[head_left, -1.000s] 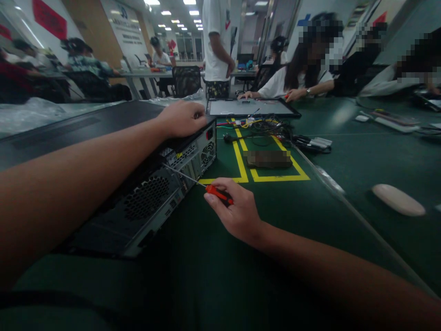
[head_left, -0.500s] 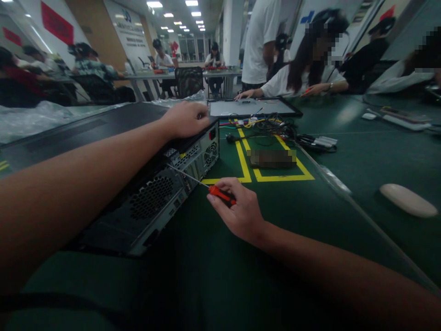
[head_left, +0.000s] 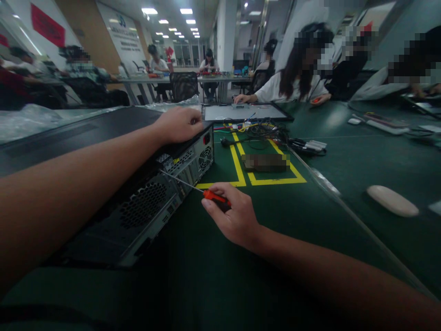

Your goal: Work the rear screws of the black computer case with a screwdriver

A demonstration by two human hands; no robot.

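Note:
A black computer case (head_left: 113,126) lies on its side at the left, its rear panel with a vent (head_left: 144,202) and a small fan grille (head_left: 206,157) turned toward me. My left hand (head_left: 181,124) rests on top of the case near its right edge, its curled fingers pressing against it; the fingertips are partly hidden. In my right hand (head_left: 234,211) is a screwdriver (head_left: 212,197) with a red and black handle, gripped between thumb and fingers. Its thin shaft points left, and the tip meets the rear panel's upper edge beside a small bracket (head_left: 164,162).
Beyond the case lie a flat grey panel (head_left: 220,112), tangled cables (head_left: 265,131) and a blurred-out block (head_left: 265,162) within yellow tape (head_left: 275,181). A pale oval object (head_left: 392,200) sits right on the green table. Across it, a co-worker's hand (head_left: 244,98) touches the panel.
The whole view has shifted slightly, so the case and both hands appear a little further left and lower. Both hands keep their holds, with the screwdriver tip still at the panel edge.

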